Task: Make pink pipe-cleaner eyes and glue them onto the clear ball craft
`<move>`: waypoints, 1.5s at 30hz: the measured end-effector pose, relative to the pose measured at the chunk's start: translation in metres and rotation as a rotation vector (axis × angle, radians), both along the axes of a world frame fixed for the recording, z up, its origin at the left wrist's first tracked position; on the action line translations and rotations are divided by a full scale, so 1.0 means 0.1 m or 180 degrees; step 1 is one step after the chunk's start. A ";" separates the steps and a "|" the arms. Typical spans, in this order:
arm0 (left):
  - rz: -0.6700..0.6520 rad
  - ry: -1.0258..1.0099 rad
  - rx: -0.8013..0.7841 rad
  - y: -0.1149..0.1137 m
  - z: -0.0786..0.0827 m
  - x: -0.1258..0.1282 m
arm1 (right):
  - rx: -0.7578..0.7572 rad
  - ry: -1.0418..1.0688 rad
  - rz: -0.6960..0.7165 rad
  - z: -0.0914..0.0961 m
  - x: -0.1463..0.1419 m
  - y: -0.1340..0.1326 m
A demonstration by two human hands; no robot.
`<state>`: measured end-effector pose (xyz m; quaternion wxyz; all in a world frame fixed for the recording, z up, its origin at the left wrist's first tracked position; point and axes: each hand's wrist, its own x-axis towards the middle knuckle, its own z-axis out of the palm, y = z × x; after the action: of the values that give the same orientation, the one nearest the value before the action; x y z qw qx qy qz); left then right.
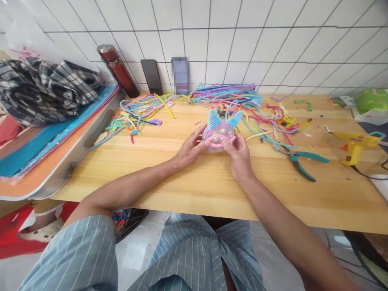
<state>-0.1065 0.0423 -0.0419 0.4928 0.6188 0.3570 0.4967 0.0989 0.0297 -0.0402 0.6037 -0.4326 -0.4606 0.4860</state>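
Between my two hands, above the wooden table, is a clear round plastic ball with two light blue ears, apparently of pipe cleaner, on top and pink and purple strips around it. My left hand grips its left side, with the thumb across the front. On the right side my right hand closes around it, thumb at the lower front. A pink strip runs across the front between both thumbs. Behind the ball lies a heap of coloured pipe cleaners.
More pipe cleaners spread to the left. Pliers with teal handles and a yellow glue gun lie on the right. A red thermos and two phones stand by the tiled wall. A storage box fills the left.
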 end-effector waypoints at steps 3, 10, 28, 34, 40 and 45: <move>0.0314 0.0115 0.0291 -0.10 0.02 0.07 | 0.0016 0.0112 0.0216 0.04 0.00 -0.01; 0.0640 0.0265 0.0908 -0.27 0.18 0.10 | 0.0076 -0.0012 0.0564 0.09 0.05 -0.03; 0.0143 -0.0328 0.0178 -0.13 0.04 0.10 | 0.0244 0.0074 0.0184 0.05 0.07 -0.01; -0.0633 -0.0822 -0.0374 0.07 -0.13 0.05 | 0.0352 -0.0499 -0.0368 0.02 0.04 -0.04; -0.0932 -0.1109 -0.0782 0.05 -0.01 0.01 | 0.0691 -0.1301 -0.0834 0.02 -0.03 -0.17; -0.0949 -0.1105 -0.1160 -0.03 0.10 -0.04 | 0.0945 -0.1650 -0.1096 0.07 -0.14 -0.24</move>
<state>-0.1101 0.0397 -0.0319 0.7172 0.4715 0.2557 0.4449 0.0848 0.0058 -0.0327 0.5961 -0.5205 -0.5846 0.1786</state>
